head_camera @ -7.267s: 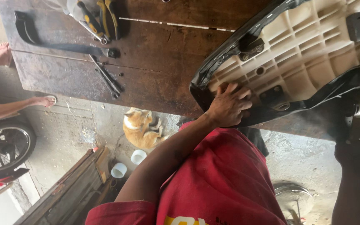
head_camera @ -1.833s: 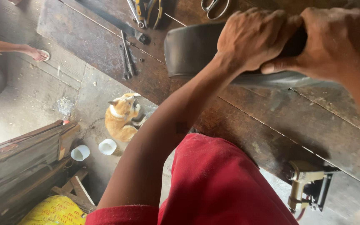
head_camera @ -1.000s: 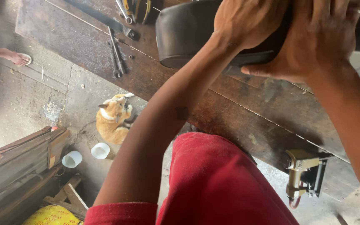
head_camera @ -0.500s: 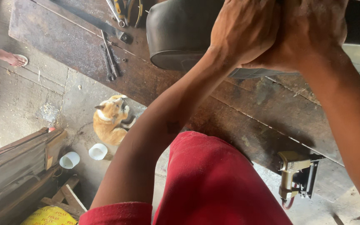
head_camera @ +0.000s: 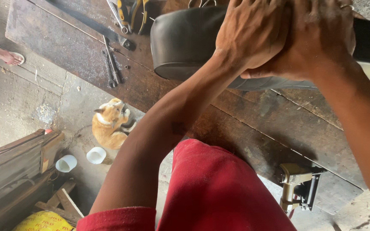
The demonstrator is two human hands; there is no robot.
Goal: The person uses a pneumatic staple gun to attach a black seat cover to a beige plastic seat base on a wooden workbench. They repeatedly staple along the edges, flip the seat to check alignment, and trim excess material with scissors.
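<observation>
at upper right, left hand [head_camera: 253,36] and right hand [head_camera: 317,40] still clasp the seat [head_camera: 185,40], now shifted slightly right; black, smooth, rounded.

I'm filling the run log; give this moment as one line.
left hand: pressing black seat | right hand: pressing seat | seat on wooden workbench

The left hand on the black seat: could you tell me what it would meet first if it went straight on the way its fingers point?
The left hand already rests against the right hand on the black seat, so it would likely press into that hand first, though depth is unclear.
</observation>
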